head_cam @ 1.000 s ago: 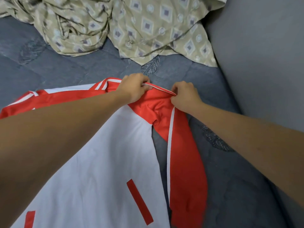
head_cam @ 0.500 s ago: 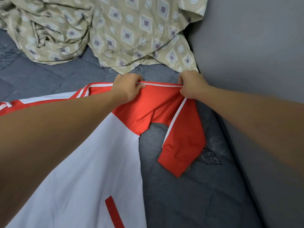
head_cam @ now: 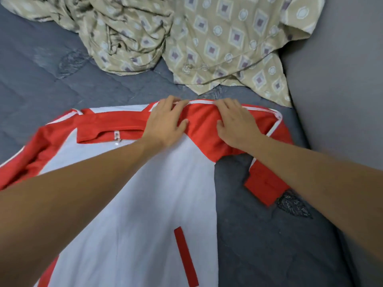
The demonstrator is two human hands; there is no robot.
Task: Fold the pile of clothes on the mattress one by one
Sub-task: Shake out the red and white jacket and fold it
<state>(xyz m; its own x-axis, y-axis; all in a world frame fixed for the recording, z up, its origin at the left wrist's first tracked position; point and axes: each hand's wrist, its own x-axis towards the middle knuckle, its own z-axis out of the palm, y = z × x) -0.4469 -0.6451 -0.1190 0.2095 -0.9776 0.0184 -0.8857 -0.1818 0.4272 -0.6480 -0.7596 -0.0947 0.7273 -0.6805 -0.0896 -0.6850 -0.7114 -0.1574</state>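
Both palms, left hand (head_cam: 165, 123), right hand (head_cam: 236, 125), press jacket (head_cam: 157, 183) flat on mattress (head_cam: 259, 245).

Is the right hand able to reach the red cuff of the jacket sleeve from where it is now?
Probably yes. The right hand lies flat on the red shoulder, holding nothing; the red cuff lies uncovered on the mattress near that forearm.

- jacket (head_cam: 145, 204): white body, red shoulders, collar and sleeves, thin white piping along the red sleeve edge, one slanted red strip on the white front.
- mattress (head_cam: 259, 245): dark blue-grey quilted cover with darker stitched leaf shapes.
- patterned cloth (head_cam: 217, 44): beige-olive, printed with pale diamonds with purple centres and pale circles.
- wall (head_cam: 342, 79): plain grey.
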